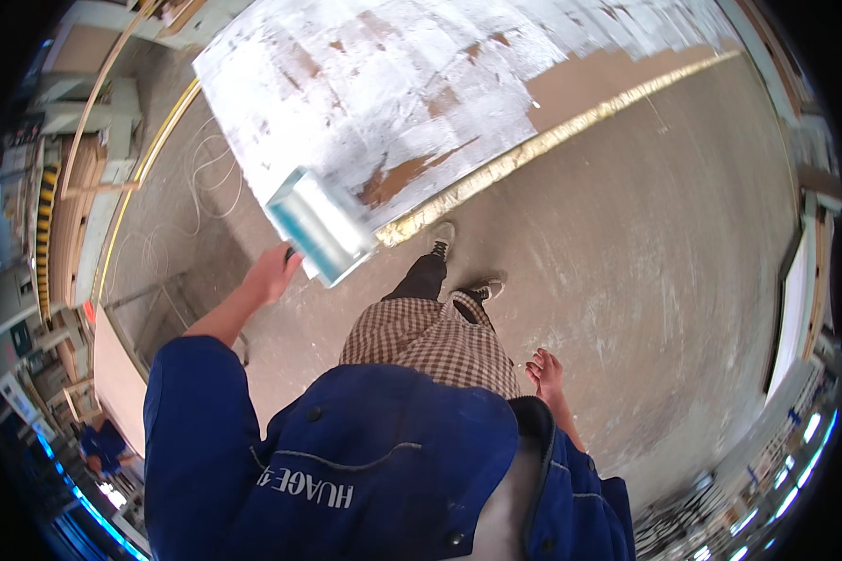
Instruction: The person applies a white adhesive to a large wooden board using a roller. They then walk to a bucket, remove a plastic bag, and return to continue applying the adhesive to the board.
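Note:
My left hand [272, 272] grips the dark handle of a wide teal-and-silver tool [321, 226], apparently a glue roller, blurred by motion. It overlaps the near left corner of a large brown board [568, 88] in view; whether it touches the board cannot be told. Streaky white coating [386, 77] covers much of the board, with brown patches showing through. A shiny yellowish strip [491, 175] runs along the board's near edge. My right hand [546, 372] hangs beside the checked apron [421, 336], fingers loosely curled, with nothing seen in it.
A thin pale hose or cord [195, 168] loops over the concrete floor [638, 231] left of the board. Stacked boards [77, 231] stand farther left, near a pale panel [116, 372]. Another person in blue [102, 443] is at the lower left. A framed white panel [789, 315] stands at right.

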Demonstrator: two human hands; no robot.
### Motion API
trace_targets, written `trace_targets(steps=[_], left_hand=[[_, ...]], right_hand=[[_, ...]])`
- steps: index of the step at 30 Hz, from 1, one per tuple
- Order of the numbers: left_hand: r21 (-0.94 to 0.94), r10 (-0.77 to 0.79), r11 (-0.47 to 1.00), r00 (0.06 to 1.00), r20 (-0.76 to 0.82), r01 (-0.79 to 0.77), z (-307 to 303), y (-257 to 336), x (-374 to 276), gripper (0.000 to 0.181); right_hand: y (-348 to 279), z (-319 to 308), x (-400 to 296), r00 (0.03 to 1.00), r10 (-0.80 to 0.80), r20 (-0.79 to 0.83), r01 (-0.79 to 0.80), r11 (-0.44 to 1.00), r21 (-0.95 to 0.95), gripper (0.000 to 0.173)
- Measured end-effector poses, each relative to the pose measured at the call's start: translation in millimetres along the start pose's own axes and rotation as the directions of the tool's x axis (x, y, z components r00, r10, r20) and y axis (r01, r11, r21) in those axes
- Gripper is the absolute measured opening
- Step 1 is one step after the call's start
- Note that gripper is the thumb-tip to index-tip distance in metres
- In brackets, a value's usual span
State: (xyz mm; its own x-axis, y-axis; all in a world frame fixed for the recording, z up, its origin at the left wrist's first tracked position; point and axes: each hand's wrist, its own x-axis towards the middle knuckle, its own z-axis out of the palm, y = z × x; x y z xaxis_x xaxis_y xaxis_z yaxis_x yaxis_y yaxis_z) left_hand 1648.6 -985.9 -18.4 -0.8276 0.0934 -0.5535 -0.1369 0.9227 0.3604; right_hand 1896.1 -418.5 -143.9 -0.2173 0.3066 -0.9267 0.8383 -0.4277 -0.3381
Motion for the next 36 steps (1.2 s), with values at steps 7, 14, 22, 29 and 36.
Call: trace_targets(steps=[7,14,22,29,36], left_hand=[[-0.066,-0.330,0.944,0.913,-0.238,0.324,29,-65,-158,0.045],[-0.385,-0.502,0.852,0.759,-0.415,0.354,62,-36,-177,0.056],[-0.168,-0.219,0.971,0.920,-0.325,0.172,19,9,-58,0.053],[-0.104,0.049,0.991,0.959,-0.281,-0.081,-11,92,100,0.059],[-0.288,0.113,0.935,0.945,-0.308,-0.205,-46,160,130,0.056]], right_hand=[[-44,-19,47,0.993,-0.034,0.111,0.050,0.989,-0.142,0.038],[-54,-33,60,0.994,0.002,0.112,0.013,0.991,-0.130,0.038],[-17,-59,23,1.000,-0.026,-0.008,0.026,0.999,0.024,0.036],[34,-85,5,0.989,-0.023,-0.148,0.044,0.989,0.142,0.029],[5,-62,-9,0.992,-0.029,-0.123,0.038,0.997,0.073,0.037]])
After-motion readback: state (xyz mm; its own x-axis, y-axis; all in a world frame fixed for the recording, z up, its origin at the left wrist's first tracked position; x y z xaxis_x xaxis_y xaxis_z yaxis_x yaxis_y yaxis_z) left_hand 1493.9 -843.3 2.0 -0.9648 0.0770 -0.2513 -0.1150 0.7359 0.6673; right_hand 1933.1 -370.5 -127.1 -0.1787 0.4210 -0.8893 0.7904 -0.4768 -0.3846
